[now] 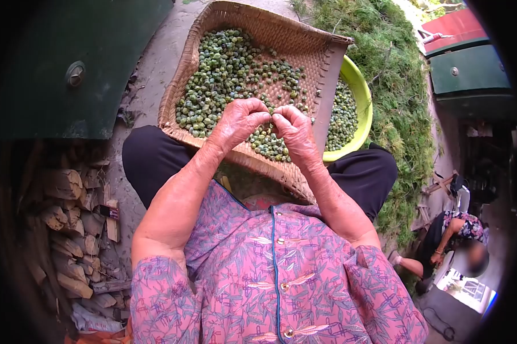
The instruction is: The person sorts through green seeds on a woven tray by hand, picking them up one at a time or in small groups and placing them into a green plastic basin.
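Small round green fruits or cones (212, 80) lie heaped in a woven wicker tray (297, 39) across my lap, densest at the left. My left hand (242, 121) hovers over the tray with thumb and fingers pinched. My right hand (294, 131) is pinched too, its fingertips meeting those of the left. Whatever lies between the fingertips is too small and covered to make out. Beside the tray's right edge, a yellow-green basin (364, 106) holds more of the same green pieces.
Cut feathery green branches (396, 109) are piled along the right. Split firewood (69, 246) is stacked at lower left, below a dark green panel (34, 74). Another person (467, 229) sits bent over at lower right.
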